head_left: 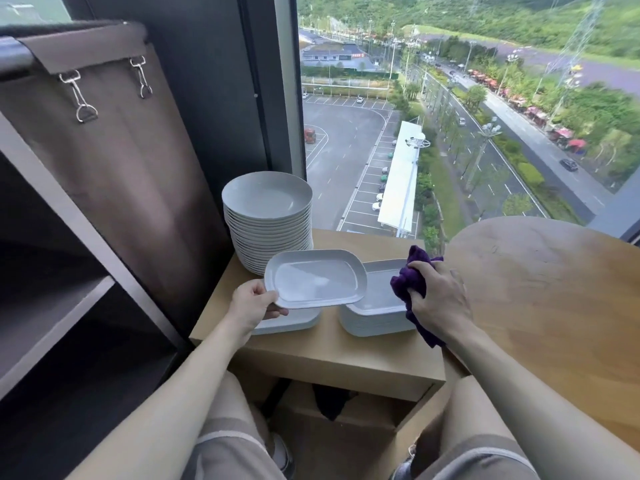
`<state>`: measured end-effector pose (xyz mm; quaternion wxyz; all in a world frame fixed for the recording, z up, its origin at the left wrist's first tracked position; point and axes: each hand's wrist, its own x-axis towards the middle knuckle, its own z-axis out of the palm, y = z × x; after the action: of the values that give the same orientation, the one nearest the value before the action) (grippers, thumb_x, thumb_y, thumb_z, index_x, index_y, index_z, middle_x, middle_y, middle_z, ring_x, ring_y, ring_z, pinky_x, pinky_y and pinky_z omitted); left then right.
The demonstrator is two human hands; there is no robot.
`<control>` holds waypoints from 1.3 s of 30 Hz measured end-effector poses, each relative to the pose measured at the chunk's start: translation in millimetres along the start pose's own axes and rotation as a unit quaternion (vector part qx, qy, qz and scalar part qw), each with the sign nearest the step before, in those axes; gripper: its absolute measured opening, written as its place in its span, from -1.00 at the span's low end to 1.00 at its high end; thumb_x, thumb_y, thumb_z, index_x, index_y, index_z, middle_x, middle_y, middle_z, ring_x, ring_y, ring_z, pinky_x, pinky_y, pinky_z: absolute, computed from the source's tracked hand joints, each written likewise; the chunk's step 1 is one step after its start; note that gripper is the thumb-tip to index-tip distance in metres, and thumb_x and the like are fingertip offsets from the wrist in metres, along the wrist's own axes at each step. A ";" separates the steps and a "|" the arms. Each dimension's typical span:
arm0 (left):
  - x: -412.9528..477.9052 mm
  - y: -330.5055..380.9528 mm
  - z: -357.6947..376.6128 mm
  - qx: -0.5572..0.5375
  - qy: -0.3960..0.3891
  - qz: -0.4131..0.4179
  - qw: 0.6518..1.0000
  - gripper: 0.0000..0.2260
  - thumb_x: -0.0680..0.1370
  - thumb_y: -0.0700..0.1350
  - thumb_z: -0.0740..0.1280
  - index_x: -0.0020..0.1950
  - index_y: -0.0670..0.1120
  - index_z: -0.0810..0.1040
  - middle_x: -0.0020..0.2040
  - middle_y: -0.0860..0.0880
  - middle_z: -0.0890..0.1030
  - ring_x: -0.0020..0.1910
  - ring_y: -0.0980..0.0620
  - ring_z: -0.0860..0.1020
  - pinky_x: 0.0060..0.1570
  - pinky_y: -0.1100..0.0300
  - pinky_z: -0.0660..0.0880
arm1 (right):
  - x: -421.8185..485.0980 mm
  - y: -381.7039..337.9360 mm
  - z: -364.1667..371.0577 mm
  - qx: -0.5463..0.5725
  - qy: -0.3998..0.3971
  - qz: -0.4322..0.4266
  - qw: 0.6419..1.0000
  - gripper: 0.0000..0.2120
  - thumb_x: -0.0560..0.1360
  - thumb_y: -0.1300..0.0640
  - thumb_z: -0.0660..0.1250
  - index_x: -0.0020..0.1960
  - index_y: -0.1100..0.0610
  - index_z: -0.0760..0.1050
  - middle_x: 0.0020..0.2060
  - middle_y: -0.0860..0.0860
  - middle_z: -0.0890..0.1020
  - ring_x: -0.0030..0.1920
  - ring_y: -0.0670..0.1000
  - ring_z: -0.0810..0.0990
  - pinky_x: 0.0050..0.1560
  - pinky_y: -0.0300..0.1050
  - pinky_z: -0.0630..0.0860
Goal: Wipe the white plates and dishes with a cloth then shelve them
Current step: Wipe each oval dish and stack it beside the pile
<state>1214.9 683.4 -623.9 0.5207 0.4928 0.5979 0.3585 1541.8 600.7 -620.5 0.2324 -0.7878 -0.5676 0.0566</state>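
Three stacks of white dishes (270, 237) sit on a small wooden bench (311, 351) by a tall window (450, 98), dark shelves (52, 317) at left. Above them the left hand (254, 303) has its grip pinched on the left end of a rectangular dish (315, 278), face up, long axis left-right. The right hand (440, 296) has its grip bunched round a purple cloth (412, 275).

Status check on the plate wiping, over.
Left hand grips rectangular dish, lifted. Right hand grips purple cloth over right stack. Nothing between cloth and dish.
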 end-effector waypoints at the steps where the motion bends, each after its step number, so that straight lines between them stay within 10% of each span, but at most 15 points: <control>1: 0.2 -3.3 -9.8 -0.004 0.012 -0.005 1.000 -0.66 0.63 -0.33 0.33 -0.26 -0.10 0.31 -0.30 -0.19 0.65 -0.29 -0.08 0.73 -0.32 0.27 0.62 | 0.1 -1.1 1.7 0.001 -0.004 0.003 1.000 -0.67 0.54 0.05 0.36 0.30 -0.05 0.51 0.18 0.06 0.55 0.16 0.20 0.43 0.18 0.14 0.39; 22: 40.2 -61.3 -66.2 0.034 0.030 -0.078 0.996 -0.71 0.62 -0.32 0.31 -0.24 -0.09 0.32 -0.34 -0.21 0.66 -0.31 -0.05 0.72 -0.36 0.24 0.62 | 3.2 -34.0 49.7 -0.051 -0.056 0.008 0.997 -0.56 0.53 0.05 0.35 0.39 -0.09 0.42 0.38 0.05 0.45 0.37 0.26 0.34 0.42 0.28 0.15; 33: 41.4 -81.6 -70.3 0.292 0.033 -0.068 0.953 -0.72 0.57 0.02 0.38 -0.24 -0.09 0.43 -0.22 -0.05 0.59 -0.22 -0.05 0.50 -0.21 0.08 0.41 | 7.3 -32.8 49.7 -0.062 -0.092 0.029 0.993 -0.50 0.51 -0.04 0.32 0.42 -0.11 0.32 0.37 0.07 0.42 0.30 0.24 0.37 0.34 0.26 0.31; 39: 17.7 -53.8 -51.2 0.374 0.109 0.003 0.921 -0.71 0.63 0.19 0.30 0.11 -0.02 0.46 -0.03 0.07 0.53 0.02 -0.05 0.54 -0.03 0.05 0.46 | 6.0 -34.0 47.3 -0.061 -0.101 0.025 0.993 -0.50 0.51 -0.06 0.31 0.42 -0.12 0.29 0.38 0.07 0.41 0.31 0.22 0.36 0.34 0.26 0.33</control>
<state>1153.7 690.9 -669.0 0.2289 0.6111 0.7403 0.1616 1497.7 628.8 -646.7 0.1243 -0.8047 -0.5706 0.1072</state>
